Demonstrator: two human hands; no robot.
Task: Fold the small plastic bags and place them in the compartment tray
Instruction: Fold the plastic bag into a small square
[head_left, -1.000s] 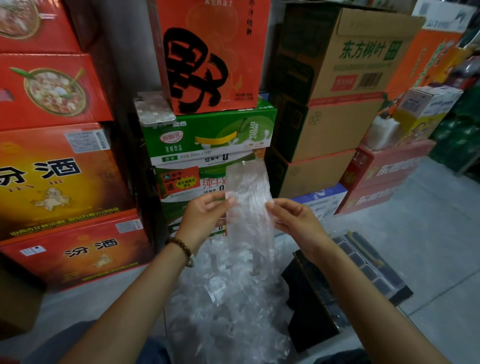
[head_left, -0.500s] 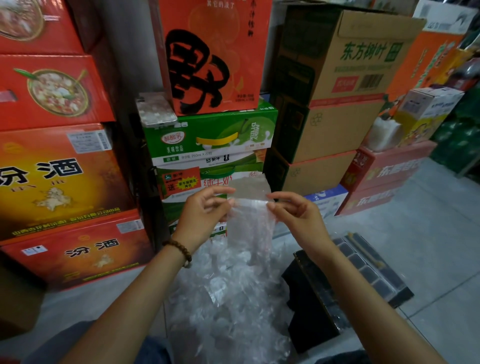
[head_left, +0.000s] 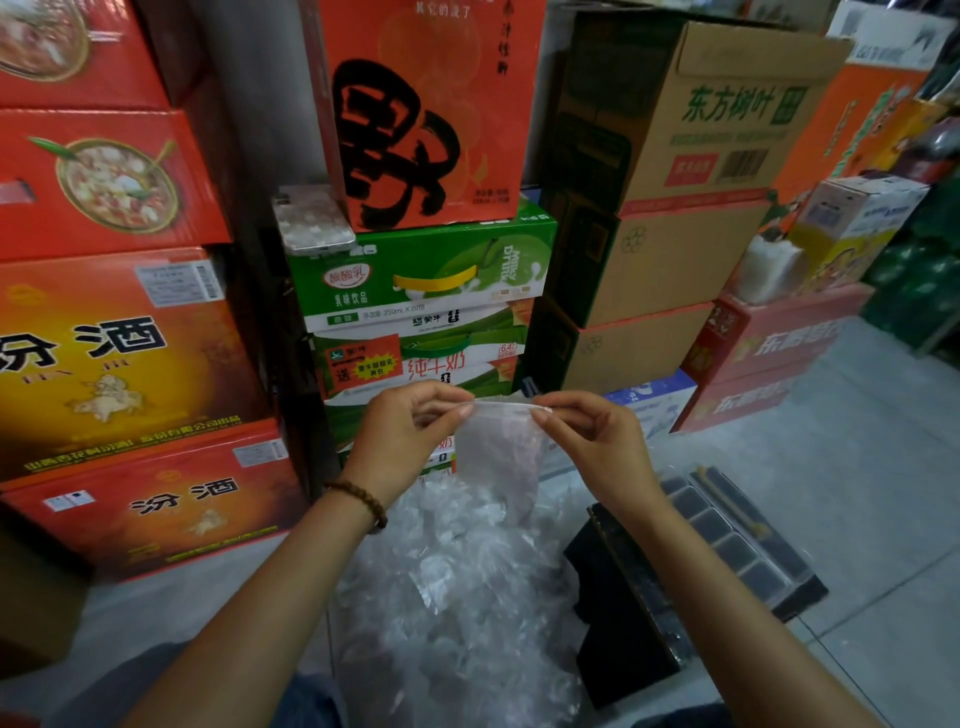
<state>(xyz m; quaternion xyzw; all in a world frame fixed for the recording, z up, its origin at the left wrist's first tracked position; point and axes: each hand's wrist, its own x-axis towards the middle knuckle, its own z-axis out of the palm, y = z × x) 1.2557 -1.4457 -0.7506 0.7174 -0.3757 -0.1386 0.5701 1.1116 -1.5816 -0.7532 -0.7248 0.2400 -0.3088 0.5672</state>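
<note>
While both hands are raised side by side, the left hand (head_left: 410, 434) and the right hand (head_left: 595, 441) each pinch an upper corner of a small plastic bag (head_left: 498, 454). Thumb and forefinger press together on its top edge, and the other fingers (head_left: 574, 415) curl loosely. The clear bag hangs straight down between and below the fingers. Beneath them lies a heap of clear bags (head_left: 467, 577). Below and to the right of the right fingers sits the black compartment tray (head_left: 727, 538), well apart from the held bag.
</note>
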